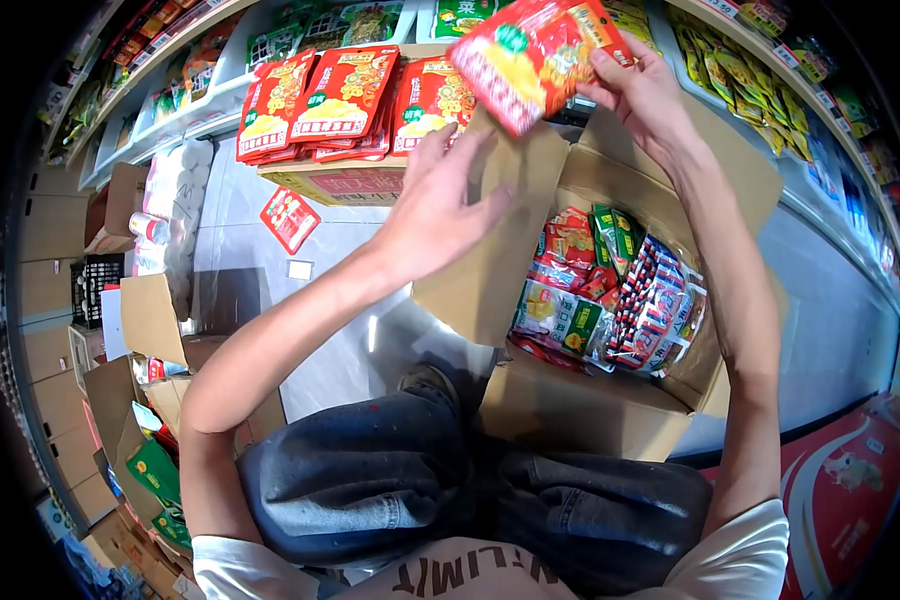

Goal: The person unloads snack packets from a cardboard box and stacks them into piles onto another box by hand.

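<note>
My right hand [635,95] grips a red snack packet [530,60] by its right edge, up near the shelf. My left hand [445,205] holds nothing; its fingers are apart, just in front of the red packets [340,100] stacked on a cardboard carton [330,186]. Some of its fingertips overlap the nearest packet in view, and I cannot tell if they touch it. Below my right arm stands an open cardboard box [590,400] with its flaps spread. Inside lie green-and-white packets [560,318], red packets [568,240] and striped packets [655,305].
One red packet [290,220] lies on the floor [235,240] beside a small white card [300,269]. Shelves of packaged food curve along the back and right. Open boxes [150,320] and a black crate [96,288] stand at left. A red printed surface [850,490] is at lower right.
</note>
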